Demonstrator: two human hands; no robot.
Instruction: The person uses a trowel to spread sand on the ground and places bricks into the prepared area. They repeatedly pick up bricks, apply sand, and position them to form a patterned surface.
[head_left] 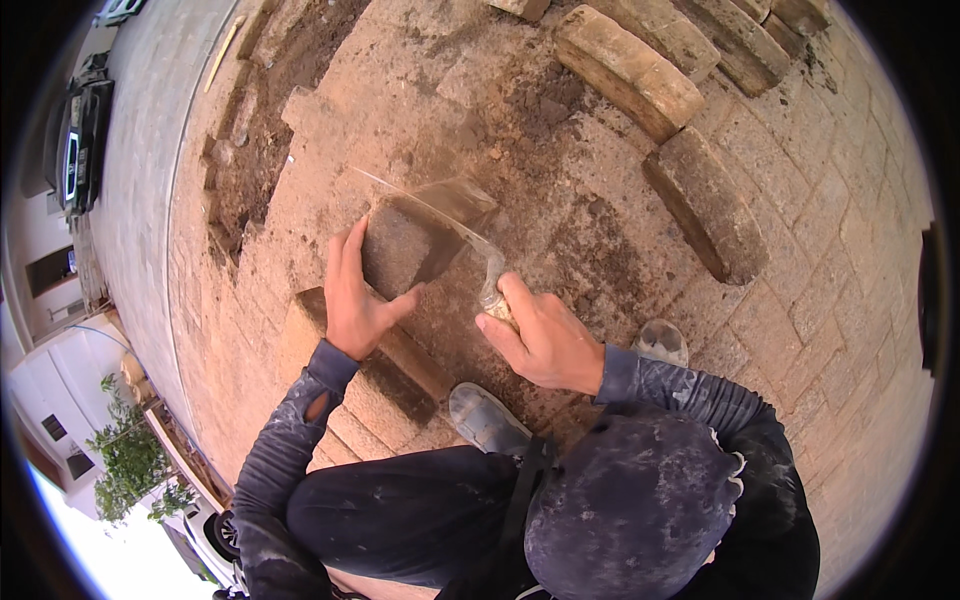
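Note:
A dark concrete block (405, 250) lies at the middle of the picture, with my left hand (355, 315) gripping its near left side, thumb and fingers apart around it. My right hand (540, 340) is wrapped round the handle of a trowel (492, 275), whose thin blade reaches up-left across the top of that block, somewhat smeared. Another, longer block (395, 390) lies under and behind my left hand, near my shoe (485, 415).
A single curb block (700, 205) lies to the right, with several more (630, 75) at the upper right. A soil-filled trench (270, 120) borders the brick paving (820, 270) at upper left. Parked cars (85, 140), buildings and a plant (130, 460) show along the left rim.

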